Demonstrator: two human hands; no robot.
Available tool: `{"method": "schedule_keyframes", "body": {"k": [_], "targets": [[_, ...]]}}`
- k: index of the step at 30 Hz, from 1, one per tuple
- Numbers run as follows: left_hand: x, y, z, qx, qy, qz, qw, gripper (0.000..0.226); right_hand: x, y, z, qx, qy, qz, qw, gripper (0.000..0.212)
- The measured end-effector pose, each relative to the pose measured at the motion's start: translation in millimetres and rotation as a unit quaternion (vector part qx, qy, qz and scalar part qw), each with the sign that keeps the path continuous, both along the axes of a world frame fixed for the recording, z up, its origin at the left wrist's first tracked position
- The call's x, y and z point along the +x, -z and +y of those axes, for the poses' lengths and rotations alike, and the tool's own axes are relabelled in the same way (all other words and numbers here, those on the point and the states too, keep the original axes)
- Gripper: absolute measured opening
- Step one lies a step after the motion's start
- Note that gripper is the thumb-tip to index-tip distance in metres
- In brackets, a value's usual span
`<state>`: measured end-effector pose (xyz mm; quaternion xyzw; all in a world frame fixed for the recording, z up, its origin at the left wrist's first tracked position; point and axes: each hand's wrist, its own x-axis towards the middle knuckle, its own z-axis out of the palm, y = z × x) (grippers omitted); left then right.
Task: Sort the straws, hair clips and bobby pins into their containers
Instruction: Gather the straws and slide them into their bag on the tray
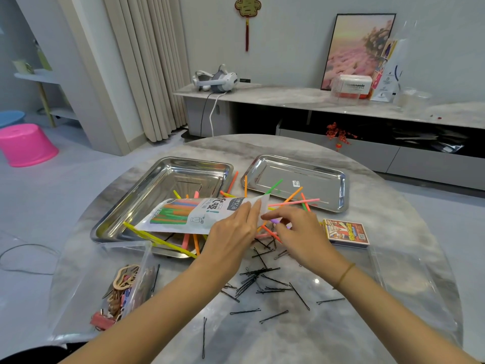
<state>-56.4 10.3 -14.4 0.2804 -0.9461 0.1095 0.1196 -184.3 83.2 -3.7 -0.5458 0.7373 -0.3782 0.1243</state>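
Bobby pins (251, 282); left hand (231, 232) gripping bag (189, 215) edge (right hand (299, 229) pinching purple piece (275, 221))

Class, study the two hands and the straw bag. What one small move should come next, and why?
Probably the right hand should close its grip on the loose straws by its fingers and feed them into the straw bag, whose open end the left hand holds right beside it. Many straws lie outside the bag.
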Motion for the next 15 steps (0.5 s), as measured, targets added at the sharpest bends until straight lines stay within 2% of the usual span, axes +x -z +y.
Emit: {"method": "schedule_keyframes", "body": {"k": [4,6,8,11,15], "targets": [[-1.8,3.4,0.5,0.002,0.009,0.006,1.000,0.102,10.1,-4.7,4.9,0.043,-0.161,0.007,0.986,0.044],[-2.0,1.7,0.5,-0.001,0.011,0.013,1.000,0.095,11.2,-3.9,5.0,0.059,-0.198,-0.004,0.979,0.044],[-1.5,-1.4,-0.3,-0.008,0.010,0.022,1.000,0.090,10.3,-0.8,3.3,0.035,-0.173,0.000,0.984,0.045],[-0.8,-3.0,-1.4,-0.017,0.004,0.019,1.000,0.097,5.2,3.5,-0.8,-0.005,-0.094,0.018,0.995,0.046],[-0.4,1.7,-1.5,-0.002,0.000,0.010,1.000,0.101,1.3,8.5,-2.7,0.044,-0.161,0.008,0.986,0.050]]}}
